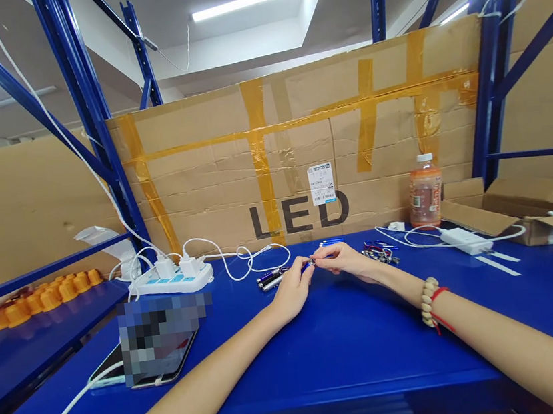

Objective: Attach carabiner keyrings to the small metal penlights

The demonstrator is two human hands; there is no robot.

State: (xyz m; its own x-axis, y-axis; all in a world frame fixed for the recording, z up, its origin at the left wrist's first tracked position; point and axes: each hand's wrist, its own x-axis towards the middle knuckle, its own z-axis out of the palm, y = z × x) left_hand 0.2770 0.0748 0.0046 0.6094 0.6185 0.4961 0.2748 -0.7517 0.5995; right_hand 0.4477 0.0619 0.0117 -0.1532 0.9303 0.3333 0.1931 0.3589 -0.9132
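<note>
The small metal part (pixel 311 260) is pinched between both hands, just above the blue table (pixel 355 352) near its far middle. The left hand (pixel 294 290) comes in from the lower left with its fingers curled, and its thumb and forefinger are closed on the part's left end. The right hand (pixel 344 259) meets it from the other side. Its fingertips are closed on the right end and its other fingers are loosely bent. The part is too small to make out; it may be the head of a little torch. A bead bracelet (pixel 428 302) with a red cord circles the right wrist.

Just left of the hands a few slim pen torches (pixel 271 279) lie on the table, and just right of them is a heap of clip rings (pixel 381 254). Farther left a white power strip (pixel 175 281) holds two plugs with white cables, and a tablet (pixel 149 363) lies near the front left edge. A white charger (pixel 466 239) and a bottle (pixel 425 193) are to the right, before a taped cardboard wall (pixel 231 165) marked LED. Orange caps (pixel 50 295) sit on the side shelf at left.
</note>
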